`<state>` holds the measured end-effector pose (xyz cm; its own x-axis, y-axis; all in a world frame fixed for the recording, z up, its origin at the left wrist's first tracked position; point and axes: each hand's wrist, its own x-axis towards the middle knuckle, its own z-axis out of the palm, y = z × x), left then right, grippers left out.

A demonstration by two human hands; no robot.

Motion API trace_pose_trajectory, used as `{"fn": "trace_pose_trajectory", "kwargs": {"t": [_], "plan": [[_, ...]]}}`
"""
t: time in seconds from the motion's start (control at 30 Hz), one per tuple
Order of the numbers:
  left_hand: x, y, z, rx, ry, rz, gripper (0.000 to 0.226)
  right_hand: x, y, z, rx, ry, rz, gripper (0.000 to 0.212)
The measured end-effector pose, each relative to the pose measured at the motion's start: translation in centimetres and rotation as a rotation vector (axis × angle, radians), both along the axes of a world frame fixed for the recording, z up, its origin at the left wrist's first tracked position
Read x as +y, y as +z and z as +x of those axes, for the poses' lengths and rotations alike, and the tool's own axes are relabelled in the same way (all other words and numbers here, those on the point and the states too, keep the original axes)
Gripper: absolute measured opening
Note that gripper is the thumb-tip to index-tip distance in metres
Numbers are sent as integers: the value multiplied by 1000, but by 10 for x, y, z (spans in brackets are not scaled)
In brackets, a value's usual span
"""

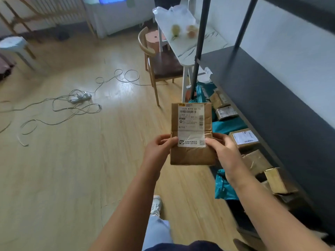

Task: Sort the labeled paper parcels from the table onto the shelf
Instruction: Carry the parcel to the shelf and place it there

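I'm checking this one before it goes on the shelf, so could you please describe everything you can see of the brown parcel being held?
The brown paper parcel is flat, rectangular and creased, with a horizontal fold across its middle. A white shipping label covers its upper face, showing barcodes and the print N294. It is held upright, label toward the camera, above the wooden floor beside the shelf. The left hand pinches its left edge, the right hand its right edge.

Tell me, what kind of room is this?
Probably a home room doubling as a parcel sorting spot: a dark metal shelf with labeled parcels beneath it, a wooden chair, and a power strip on the floor.
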<state>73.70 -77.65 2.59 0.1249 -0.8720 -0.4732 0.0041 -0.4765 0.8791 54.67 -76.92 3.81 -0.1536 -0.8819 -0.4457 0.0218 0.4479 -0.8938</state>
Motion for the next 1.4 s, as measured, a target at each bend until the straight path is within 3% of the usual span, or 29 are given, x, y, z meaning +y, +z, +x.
{"fn": "trace_pose_trajectory", "kwargs": {"t": [0.2,0.3,0.5,0.57,0.7,0.87,1.3,1.4], "plan": [[-104,0,51,-19,-166,40,41,-79,-7,53,11,-151,17,39],[-152,-3,53,-61,-227,66,61,-106,-9,60,5,-209,29,38],[-238,-13,19,-84,-330,95,22,-174,-13,34,31,-318,66,35],[-268,-15,5,-92,-366,84,19,-203,-16,22,33,-349,71,37],[-321,-8,-18,-107,-437,64,34,-256,-16,2,42,-379,68,29],[-381,2,-39,-191,-575,-8,53,-309,-13,-11,126,-427,101,39],[-537,1,-87,-246,-924,-36,53,-410,-4,-9,177,-736,140,21],[-567,0,-98,-264,-1011,-63,52,-432,-4,4,207,-822,156,38]]}}
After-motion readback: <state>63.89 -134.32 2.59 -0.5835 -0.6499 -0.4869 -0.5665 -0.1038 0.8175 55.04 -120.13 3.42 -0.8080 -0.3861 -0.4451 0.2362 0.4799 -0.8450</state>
